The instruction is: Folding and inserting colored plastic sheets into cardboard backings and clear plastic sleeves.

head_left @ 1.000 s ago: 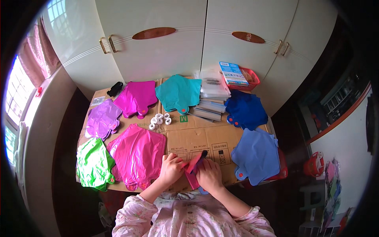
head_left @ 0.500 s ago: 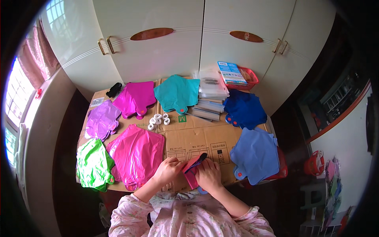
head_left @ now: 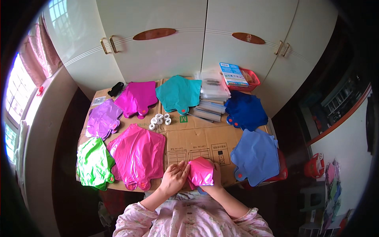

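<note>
Over the near edge of the cardboard, a folded packet of shiny pink foil balloons [head_left: 201, 172] is between my hands. My right hand [head_left: 216, 182] grips its right side, with most of its fingers hidden behind the packet. My left hand [head_left: 175, 176] is closed at the packet's left edge, its fingers together and the tips against the foil. A bit of blue shows under the packet. Flat stacks of foil balloons lie around: a large pink stack [head_left: 138, 158] left of my left hand, and a light blue stack [head_left: 256, 156] right of my right hand.
Bright green [head_left: 94, 164], lilac [head_left: 103, 119], magenta [head_left: 136, 98], teal [head_left: 177, 94] and dark blue [head_left: 246, 110] stacks ring the cardboard [head_left: 185, 134]. White ribbon rolls [head_left: 159, 118] sit mid-left. Clear plastic bags [head_left: 215, 85] and a red basket [head_left: 252, 81] stand at the back.
The pink packet has turned from edge-on, with a dark inner layer showing, to its broad shiny face upward. My left fingers have straightened along its edge.
</note>
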Demonstrator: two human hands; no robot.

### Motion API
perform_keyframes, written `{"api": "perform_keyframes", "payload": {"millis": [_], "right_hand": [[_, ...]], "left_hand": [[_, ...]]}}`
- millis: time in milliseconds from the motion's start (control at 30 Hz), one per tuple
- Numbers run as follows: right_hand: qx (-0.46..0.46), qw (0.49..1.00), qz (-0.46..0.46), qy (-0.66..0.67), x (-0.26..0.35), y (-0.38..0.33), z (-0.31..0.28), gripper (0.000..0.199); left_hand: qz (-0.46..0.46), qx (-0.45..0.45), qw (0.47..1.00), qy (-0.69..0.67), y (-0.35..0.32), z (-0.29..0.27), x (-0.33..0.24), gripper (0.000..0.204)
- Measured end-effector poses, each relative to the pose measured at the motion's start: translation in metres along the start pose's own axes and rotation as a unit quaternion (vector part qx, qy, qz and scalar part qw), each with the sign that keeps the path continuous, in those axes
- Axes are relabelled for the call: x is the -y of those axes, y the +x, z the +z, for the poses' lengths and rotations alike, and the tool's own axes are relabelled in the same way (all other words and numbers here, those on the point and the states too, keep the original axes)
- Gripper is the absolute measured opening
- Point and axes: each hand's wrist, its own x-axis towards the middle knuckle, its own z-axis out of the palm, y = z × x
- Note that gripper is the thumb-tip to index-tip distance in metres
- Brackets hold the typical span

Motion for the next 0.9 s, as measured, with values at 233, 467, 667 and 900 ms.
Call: {"api": "perform_keyframes", "payload": {"millis": [233, 467, 667, 900], "right_hand": [[-0.008, 0.998, -0.038, -0.046, -0.012, -0.007, 0.004, 0.057], [0.173, 0.981, -0.044, 0.078, -0.043, 0.016, -0.045, 0.044], [0.083, 0.979, -0.138, 0.126, -0.047, 0.053, -0.032, 0.032], [0.079, 0.953, -0.292, 0.029, -0.056, 0.060, -0.016, 0.030]], "left_hand": [[0.023, 0.024, 0.999, 0.000, 0.001, -0.009, 0.003, 0.043], [0.032, 0.035, 0.999, 0.019, 0.003, -0.014, 0.003, 0.043], [0.032, 0.051, 0.998, 0.024, 0.001, -0.010, 0.005, 0.047], [0.068, 0.092, 0.993, 0.031, 0.002, -0.019, 0.011, 0.049]]}}
